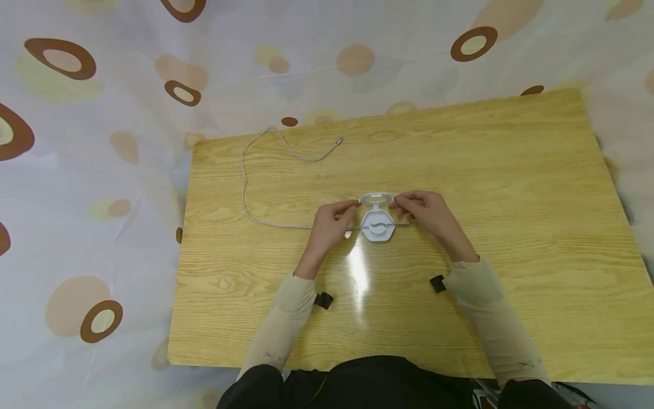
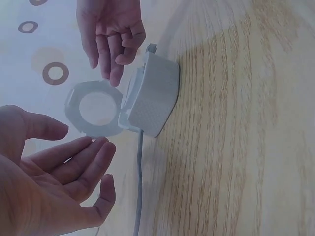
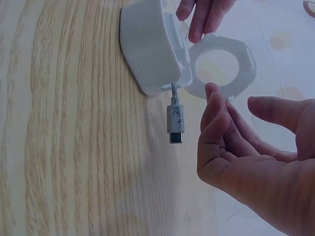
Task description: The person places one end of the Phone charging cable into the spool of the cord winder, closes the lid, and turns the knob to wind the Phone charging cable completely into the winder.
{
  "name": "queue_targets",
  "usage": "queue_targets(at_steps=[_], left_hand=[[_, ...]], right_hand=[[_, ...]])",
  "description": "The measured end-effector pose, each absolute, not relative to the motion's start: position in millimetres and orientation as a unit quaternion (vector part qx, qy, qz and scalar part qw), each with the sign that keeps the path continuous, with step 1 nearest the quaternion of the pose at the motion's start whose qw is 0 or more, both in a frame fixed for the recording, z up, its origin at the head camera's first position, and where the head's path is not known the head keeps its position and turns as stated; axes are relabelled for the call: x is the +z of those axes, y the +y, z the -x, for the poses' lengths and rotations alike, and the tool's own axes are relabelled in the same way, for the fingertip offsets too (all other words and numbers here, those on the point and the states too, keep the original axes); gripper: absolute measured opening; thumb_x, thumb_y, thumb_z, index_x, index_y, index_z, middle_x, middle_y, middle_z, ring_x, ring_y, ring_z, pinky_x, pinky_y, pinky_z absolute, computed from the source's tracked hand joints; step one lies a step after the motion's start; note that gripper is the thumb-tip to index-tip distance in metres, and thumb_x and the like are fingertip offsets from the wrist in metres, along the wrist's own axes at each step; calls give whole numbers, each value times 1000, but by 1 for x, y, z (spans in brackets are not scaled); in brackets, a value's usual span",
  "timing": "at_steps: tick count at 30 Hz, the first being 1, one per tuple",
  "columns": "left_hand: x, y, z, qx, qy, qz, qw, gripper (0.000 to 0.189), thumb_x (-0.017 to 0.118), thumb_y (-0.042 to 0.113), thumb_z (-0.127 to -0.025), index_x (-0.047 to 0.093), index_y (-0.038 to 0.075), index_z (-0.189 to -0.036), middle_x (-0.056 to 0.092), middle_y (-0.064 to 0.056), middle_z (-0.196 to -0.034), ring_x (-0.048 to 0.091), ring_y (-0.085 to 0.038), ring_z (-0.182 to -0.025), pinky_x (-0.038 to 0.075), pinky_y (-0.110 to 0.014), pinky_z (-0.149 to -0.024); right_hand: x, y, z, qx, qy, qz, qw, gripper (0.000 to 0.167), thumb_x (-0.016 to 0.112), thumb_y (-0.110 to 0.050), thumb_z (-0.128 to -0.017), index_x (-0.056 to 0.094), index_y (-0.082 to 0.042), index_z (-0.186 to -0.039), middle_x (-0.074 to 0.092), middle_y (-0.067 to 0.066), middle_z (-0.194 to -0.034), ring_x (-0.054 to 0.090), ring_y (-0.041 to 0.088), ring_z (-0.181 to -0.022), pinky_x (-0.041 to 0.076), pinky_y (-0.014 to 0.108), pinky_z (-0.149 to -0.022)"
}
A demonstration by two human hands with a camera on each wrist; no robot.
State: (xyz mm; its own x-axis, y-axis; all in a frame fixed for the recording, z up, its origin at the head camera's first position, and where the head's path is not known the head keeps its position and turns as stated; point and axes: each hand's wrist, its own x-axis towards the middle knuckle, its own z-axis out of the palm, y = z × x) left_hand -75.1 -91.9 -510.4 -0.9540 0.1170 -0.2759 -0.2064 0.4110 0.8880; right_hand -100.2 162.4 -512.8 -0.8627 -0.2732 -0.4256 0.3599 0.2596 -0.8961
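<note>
A white hexagonal cable case (image 1: 378, 234) sits on the table, its lid (image 1: 376, 199) raised on a hinge. The lid has a round opening in its middle. A thin grey-white cable (image 2: 140, 172) runs through the case, and its USB-C plug (image 3: 175, 120) sticks out on the right side. My left hand (image 1: 330, 223) is at the lid's left edge, fingertips touching it, thumb held apart. On the other edge, fingertips of my right hand (image 1: 425, 209) touch the lid, its thumb also apart from the fingers. Neither hand pinches the lid.
The rest of the cable curves in a wide loop over the wooden table (image 1: 511, 199), ending in another connector (image 1: 339, 141) near the back. A patterned cloth (image 1: 317, 62) hangs behind the table and at its left. Small black blocks (image 1: 437, 283) are attached at both wrists.
</note>
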Motion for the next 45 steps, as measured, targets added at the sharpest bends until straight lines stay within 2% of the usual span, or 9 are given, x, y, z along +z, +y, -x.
queue_targets(at_steps=[4, 7, 9, 13, 15, 17, 26, 36, 45], left_hand=[[-506, -92, 70, 546, 824, 30, 149, 35, 58, 27, -106, 75, 12, -132, 77, -10, -130, 76, -27, -95, 41, -20, -52], [-505, -92, 65, 550, 820, 31, 152, 34, 58, 27, -106, 75, 13, -133, 76, -10, -131, 62, -21, -66, 33, -21, -46], [-504, -92, 61, 554, 817, 29, 154, 35, 57, 26, -107, 74, 12, -133, 75, -10, -133, 54, -20, -61, 33, -21, -46], [-504, -92, 55, 560, 813, 26, 160, 37, 56, 24, -106, 72, 9, -137, 74, -11, -135, 71, -29, -79, 42, -20, -52], [-504, -92, 53, 560, 812, 25, 162, 38, 56, 24, -107, 70, 8, -139, 74, -14, -133, 75, -36, -96, 48, -20, -57], [-504, -92, 51, 563, 810, 23, 165, 39, 57, 24, -107, 69, 7, -140, 72, -17, -130, 75, -41, -100, 52, -21, -62], [-505, -92, 39, 548, 818, 11, 176, 37, 58, 22, -108, 69, 4, -138, 69, -20, -121, 72, -41, -99, 50, -20, -63], [-511, -91, 31, 524, 833, 13, 174, 37, 60, 25, -107, 71, 7, -137, 70, -14, -119, 70, -24, -96, 53, -27, -74], [-514, -91, 31, 512, 840, 3, 179, 36, 61, 23, -107, 71, 7, -137, 70, -14, -120, 70, -26, -101, 56, -30, -78]], right_hand=[[-509, 163, 94, -610, 748, -31, 260, 44, 58, -29, -111, 65, 5, -137, 80, -17, -105, 70, -2, -90, 56, 18, -81], [-507, 163, 88, -604, 753, -31, 259, 43, 57, -29, -111, 65, 4, -139, 81, -11, -112, 70, -2, -94, 56, 18, -84], [-506, 163, 84, -599, 757, -27, 258, 43, 56, -28, -111, 64, 3, -140, 80, -1, -121, 69, -2, -97, 56, 19, -85], [-505, 162, 76, -592, 763, -25, 258, 43, 55, -28, -112, 64, 2, -142, 73, 19, -135, 69, 0, -101, 58, 20, -86], [-504, 162, 73, -593, 762, -25, 259, 42, 55, -26, -112, 63, 3, -142, 71, 23, -135, 69, 1, -100, 58, 20, -86], [-503, 162, 69, -596, 760, -24, 258, 43, 55, -25, -112, 62, 3, -143, 73, 22, -132, 70, 1, -99, 58, 20, -85], [-507, 162, 51, -600, 757, -13, 258, 43, 56, -23, -111, 61, 5, -143, 77, 17, -121, 70, 4, -95, 59, 22, -82], [-515, 158, 40, -596, 763, -11, 252, 42, 58, -23, -111, 64, 6, -140, 76, 23, -121, 69, 7, -94, 58, 23, -80], [-515, 157, 43, -576, 781, -6, 243, 38, 58, -20, -110, 65, 8, -134, 75, 29, -121, 71, 7, -89, 59, 23, -78]])
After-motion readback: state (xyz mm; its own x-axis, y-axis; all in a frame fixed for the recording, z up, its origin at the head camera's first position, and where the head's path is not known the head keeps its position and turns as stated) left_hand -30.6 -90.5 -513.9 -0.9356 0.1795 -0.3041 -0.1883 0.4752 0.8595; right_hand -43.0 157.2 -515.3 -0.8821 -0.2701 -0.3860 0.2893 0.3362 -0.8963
